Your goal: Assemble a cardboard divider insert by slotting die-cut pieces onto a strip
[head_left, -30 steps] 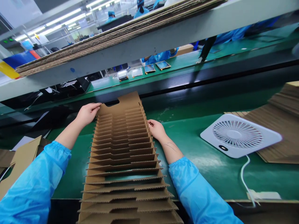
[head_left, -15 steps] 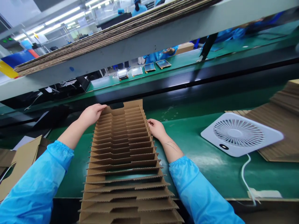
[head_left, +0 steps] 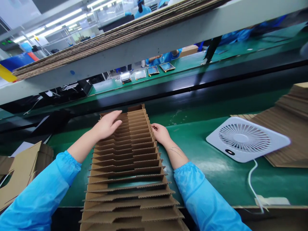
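A long cardboard divider (head_left: 144, 175), with many upright cross slats, stretches away from me across the green work surface. Over its far left end lies my left hand (head_left: 108, 124), fingers stretched out and thumb apart, touching or just above the far slats; I cannot tell which. My right hand (head_left: 161, 132) is closed at the divider's right side near the far end, its curled fingertips against the edge and partly hidden. Both forearms wear blue sleeves.
A white fan (head_left: 244, 138) with a cable stands to the right, before stacked cardboard sheets (head_left: 286, 128). Cut cardboard pieces (head_left: 26, 170) lie at left. Above runs a grey shelf beam (head_left: 134, 51) carrying flat cardboard. Beyond, a co-worker's hands are near several small screens (head_left: 153, 70).
My left hand has moved from the far left corner inward over the far slats. The end panel there now stands lower. My right hand has hardly moved.
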Motion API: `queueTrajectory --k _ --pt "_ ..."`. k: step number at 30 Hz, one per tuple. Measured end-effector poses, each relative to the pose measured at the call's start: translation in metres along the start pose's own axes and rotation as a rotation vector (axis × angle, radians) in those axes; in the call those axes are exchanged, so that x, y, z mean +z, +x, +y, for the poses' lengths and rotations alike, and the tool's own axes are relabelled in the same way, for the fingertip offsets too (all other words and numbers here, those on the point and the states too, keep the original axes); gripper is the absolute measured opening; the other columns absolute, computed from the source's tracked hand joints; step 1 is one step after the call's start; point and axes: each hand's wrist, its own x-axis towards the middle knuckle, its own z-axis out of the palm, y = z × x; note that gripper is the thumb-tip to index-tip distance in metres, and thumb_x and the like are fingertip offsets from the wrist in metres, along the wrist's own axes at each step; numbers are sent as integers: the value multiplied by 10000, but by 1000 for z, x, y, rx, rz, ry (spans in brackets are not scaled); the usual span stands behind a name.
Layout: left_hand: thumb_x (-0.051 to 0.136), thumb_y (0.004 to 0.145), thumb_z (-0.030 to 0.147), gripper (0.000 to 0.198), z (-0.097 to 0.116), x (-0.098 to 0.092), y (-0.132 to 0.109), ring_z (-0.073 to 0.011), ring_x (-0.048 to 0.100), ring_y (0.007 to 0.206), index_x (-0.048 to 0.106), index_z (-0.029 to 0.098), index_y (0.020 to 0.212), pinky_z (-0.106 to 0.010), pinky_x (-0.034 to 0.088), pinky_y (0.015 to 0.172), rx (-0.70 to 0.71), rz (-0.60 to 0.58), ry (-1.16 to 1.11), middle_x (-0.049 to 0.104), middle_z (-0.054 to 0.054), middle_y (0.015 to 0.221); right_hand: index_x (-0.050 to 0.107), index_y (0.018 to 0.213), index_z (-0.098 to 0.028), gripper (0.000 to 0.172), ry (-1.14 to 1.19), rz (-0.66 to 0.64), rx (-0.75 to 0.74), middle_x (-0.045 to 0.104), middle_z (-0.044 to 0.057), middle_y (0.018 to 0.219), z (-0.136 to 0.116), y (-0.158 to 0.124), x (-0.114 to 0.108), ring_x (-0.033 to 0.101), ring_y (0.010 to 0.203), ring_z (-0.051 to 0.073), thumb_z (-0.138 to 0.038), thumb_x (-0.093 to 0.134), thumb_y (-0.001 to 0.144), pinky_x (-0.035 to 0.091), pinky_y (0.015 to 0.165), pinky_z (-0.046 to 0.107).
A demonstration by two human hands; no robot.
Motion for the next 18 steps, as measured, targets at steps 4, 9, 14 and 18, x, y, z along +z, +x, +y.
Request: queueTrajectory --k 4,9,14,18 --pt "387 1117 602 715 29 12 3 -355 413 1626 323 282 1753 -711 150 1359 11 -177 15 421 -129 1762 800 968 -217 248 4 5 8 813 65 943 4 0 0 738 859 239 -397 639 910 596 793 327" --pt "322 1141 583 646 30 12 11 -342 546 1528 359 341 1739 -707 175 1325 -21 -190 -7 555 -130 1670 795 975 -213 262 16 -2 15 812 65 936 6 0 0 743 864 243 -404 634 900 601 817 337" --pt "339 1134 603 635 42 6 16 -354 500 1563 402 372 1722 -663 257 1309 -73 -211 -30 567 -124 1662 776 958 -210 269 23 -21 10 801 63 882 4 -2 -1 742 835 247 -431 645 879 611 826 352" --pt "328 1134 593 604 43 -3 -3 -347 463 1580 544 330 1633 -668 240 1345 -72 -76 -6 543 -120 1676 771 967 -210 296 16 -42 9 803 63 883 3 -4 -2 740 800 244 -466 654 875 613 789 352"
